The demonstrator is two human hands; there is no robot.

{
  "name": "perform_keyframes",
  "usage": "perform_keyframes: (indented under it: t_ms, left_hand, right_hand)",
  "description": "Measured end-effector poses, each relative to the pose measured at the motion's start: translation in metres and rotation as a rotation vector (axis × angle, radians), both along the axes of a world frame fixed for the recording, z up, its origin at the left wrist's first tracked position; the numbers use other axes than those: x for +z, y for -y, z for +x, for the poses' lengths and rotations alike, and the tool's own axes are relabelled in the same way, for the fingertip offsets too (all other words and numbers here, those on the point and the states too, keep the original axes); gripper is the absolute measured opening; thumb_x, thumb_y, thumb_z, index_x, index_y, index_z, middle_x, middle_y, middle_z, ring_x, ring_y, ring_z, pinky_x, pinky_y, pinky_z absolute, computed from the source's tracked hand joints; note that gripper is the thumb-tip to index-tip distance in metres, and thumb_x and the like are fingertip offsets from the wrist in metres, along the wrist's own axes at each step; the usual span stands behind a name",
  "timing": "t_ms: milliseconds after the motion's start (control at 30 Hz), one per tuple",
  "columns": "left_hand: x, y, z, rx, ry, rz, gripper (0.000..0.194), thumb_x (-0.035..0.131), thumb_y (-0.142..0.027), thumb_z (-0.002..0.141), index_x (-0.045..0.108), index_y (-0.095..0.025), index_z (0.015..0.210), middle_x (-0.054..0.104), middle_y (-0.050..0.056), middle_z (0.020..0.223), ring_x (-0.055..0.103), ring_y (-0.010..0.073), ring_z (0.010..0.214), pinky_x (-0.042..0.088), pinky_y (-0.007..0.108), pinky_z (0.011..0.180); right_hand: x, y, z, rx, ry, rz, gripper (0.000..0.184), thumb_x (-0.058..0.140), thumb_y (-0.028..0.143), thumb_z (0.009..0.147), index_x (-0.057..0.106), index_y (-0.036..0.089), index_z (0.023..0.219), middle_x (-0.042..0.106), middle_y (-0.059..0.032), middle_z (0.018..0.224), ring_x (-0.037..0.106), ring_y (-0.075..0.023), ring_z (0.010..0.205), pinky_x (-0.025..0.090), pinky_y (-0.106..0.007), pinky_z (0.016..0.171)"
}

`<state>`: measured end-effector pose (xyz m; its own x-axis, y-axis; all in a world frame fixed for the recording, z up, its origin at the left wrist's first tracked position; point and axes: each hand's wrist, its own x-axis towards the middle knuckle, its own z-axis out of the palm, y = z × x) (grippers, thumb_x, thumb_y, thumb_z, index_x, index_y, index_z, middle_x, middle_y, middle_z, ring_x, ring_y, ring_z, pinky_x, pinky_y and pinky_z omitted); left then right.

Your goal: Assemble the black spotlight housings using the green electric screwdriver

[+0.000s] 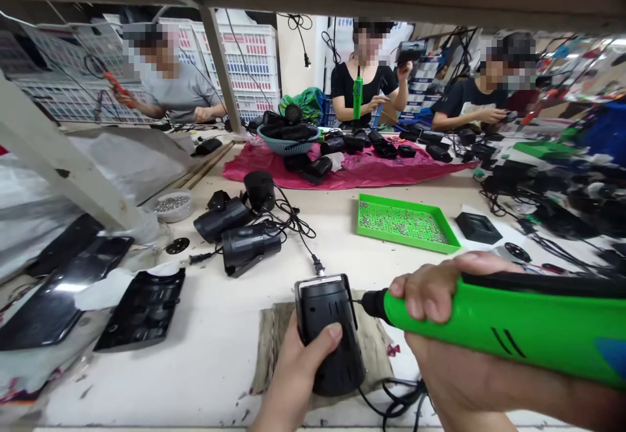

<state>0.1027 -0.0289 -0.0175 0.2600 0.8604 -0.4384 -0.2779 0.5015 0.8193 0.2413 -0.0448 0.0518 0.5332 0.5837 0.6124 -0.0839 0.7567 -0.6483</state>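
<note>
Head view. Left hand (298, 373) clasps a black cylindrical lamp housing (332, 341) from below, thumb across its side; the housing sits over a worn sacking pad (376, 347) on the bench (220, 373). Right hand (440, 315) clenched round a green electric screwdriver (513, 321), its black nose touching the housing's upper edge. Power cord (401, 403) trails from the housing.

Further up the bench: three similar lamps (249, 246) with cords, apparently whole; black plastic panels (141, 308) lying separate at left; green tray of screws (405, 223), many remaining; metal bowl of screws (173, 205). Beyond, black units on a pink cloth (342, 171); three co-workers (366, 73) opposite.
</note>
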Motion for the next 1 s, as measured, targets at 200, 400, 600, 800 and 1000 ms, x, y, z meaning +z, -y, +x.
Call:
perform_keyframes:
  t_ms: [200, 400, 600, 800, 1000]
  left_hand:
    - [-0.005, 0.001, -0.002, -0.019, -0.046, 0.007, 0.055, 0.079, -0.044, 0.06, 0.063, -0.017, 0.105, 0.072, 0.007, 0.092, 0.064, 0.0263, 0.09, 0.049, 0.033, 0.082]
    - [-0.001, 0.0, -0.001, -0.056, -0.001, 0.054, 0.053, 0.079, -0.044, 0.06, 0.063, -0.017, 0.103, 0.071, 0.007, 0.093, 0.062, 0.0259, 0.091, 0.047, 0.032, 0.082]
    - [-0.003, 0.002, -0.003, -0.159, 0.112, -0.045, 0.058, 0.08, -0.044, 0.058, 0.064, -0.015, 0.105, 0.071, 0.008, 0.096, 0.061, 0.0278, 0.094, 0.045, 0.036, 0.086]
    - [0.0, 0.001, -0.004, -0.167, 0.122, 0.009, 0.057, 0.079, -0.045, 0.06, 0.063, -0.015, 0.106, 0.071, 0.009, 0.098, 0.061, 0.0291, 0.097, 0.045, 0.036, 0.088]
    - [0.005, -0.004, 0.001, -0.16, 0.025, -0.1, 0.059, 0.078, -0.049, 0.061, 0.064, -0.016, 0.108, 0.073, 0.01, 0.098, 0.064, 0.0311, 0.102, 0.048, 0.039, 0.089]
  right_hand:
    - [-0.007, -0.01, -0.014, 0.046, -0.128, -0.169, 0.077, 0.036, 0.093, 0.058, 0.065, 0.026, 0.08, 0.049, 0.0045, 0.051, 0.047, -0.0133, 0.043, 0.05, -0.035, 0.054]
    - [-0.013, -0.005, -0.01, 0.057, -0.059, -0.163, 0.065, 0.04, 0.083, 0.073, 0.065, 0.025, 0.088, 0.05, 0.0043, 0.053, 0.047, -0.0131, 0.046, 0.049, -0.034, 0.057]
    - [-0.008, 0.008, -0.01, 0.06, 0.082, -0.225, 0.037, 0.054, 0.056, 0.085, 0.066, 0.026, 0.104, 0.057, 0.0027, 0.055, 0.051, -0.0142, 0.05, 0.051, -0.034, 0.061]
    - [-0.005, 0.011, -0.012, 0.027, 0.073, -0.199, 0.031, 0.056, 0.05, 0.087, 0.066, 0.028, 0.105, 0.057, 0.0027, 0.055, 0.052, -0.0152, 0.051, 0.051, -0.036, 0.062]
    - [-0.002, -0.008, -0.004, -0.001, -0.044, -0.292, 0.071, 0.046, 0.085, 0.067, 0.066, 0.024, 0.098, 0.059, 0.0021, 0.057, 0.055, -0.0159, 0.052, 0.052, -0.037, 0.064]
